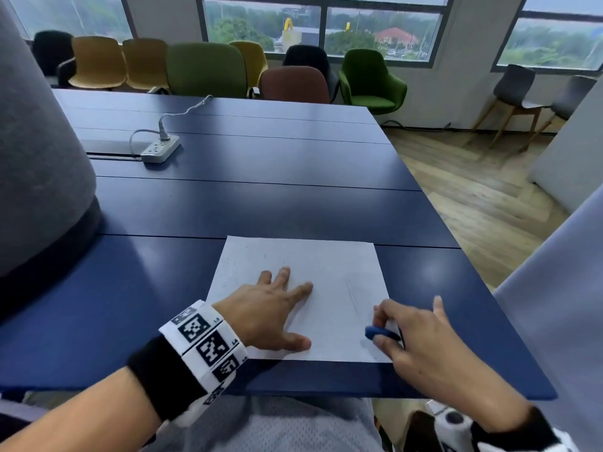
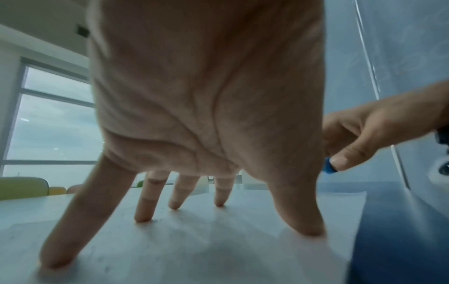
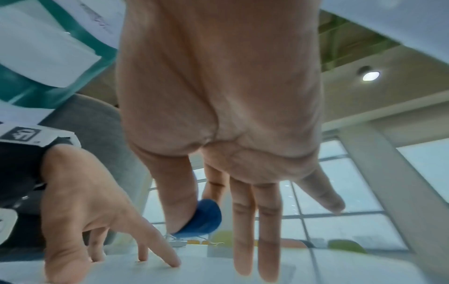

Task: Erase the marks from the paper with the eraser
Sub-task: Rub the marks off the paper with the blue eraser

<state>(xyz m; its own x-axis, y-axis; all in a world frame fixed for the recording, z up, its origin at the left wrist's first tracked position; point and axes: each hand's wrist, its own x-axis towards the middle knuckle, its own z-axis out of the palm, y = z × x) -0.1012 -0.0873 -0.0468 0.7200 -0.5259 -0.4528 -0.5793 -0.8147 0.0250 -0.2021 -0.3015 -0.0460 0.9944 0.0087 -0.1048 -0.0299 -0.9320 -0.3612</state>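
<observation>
A white sheet of paper (image 1: 326,256) lies on the dark blue table (image 1: 228,203), near its front edge. A faint pencil stroke (image 1: 353,296) runs down the sheet's right part, and small specks dot its left part. My left hand (image 1: 270,308) lies on the sheet's left half, with spread fingertips (image 2: 143,217) pressing the paper (image 2: 218,249) down. My right hand (image 1: 421,334) hovers at the sheet's lower right corner and pinches a small blue eraser (image 1: 375,332) between thumb and forefinger. In the right wrist view the eraser (image 3: 201,219) sits just above the paper (image 3: 316,269).
A white power strip (image 1: 160,148) with its cable lies far back on the left of the table. A grey padded partition (image 1: 39,158) stands at the left edge. Several chairs (image 1: 205,68) line the far side. Wooden floor (image 1: 483,190) lies to the right.
</observation>
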